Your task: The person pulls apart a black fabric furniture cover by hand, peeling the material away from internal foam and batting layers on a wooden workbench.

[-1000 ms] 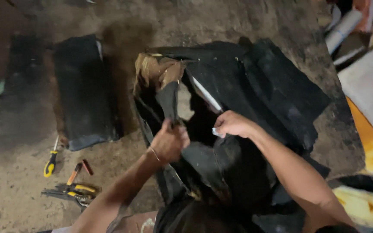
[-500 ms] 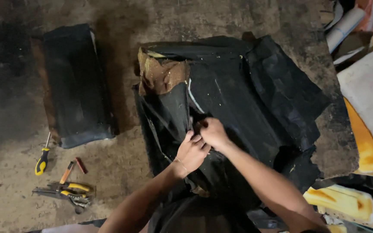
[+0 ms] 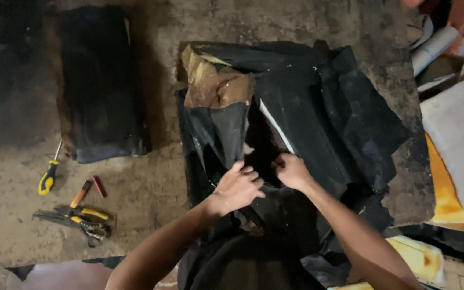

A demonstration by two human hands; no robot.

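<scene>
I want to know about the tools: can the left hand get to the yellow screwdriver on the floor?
Probably yes: the left hand is busy on the black cover, but only bare floor lies between it and the yellow screwdriver.

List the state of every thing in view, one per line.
Black seat cover: crumpled, torn open, brown backing exposed.
Left hand: gripping a black flap of the cover.
Right hand: pinching the cover's edge.
Black pad: flat on the floor.
Screwdriver: lying loose.
Pliers: lying on the floor.
</scene>
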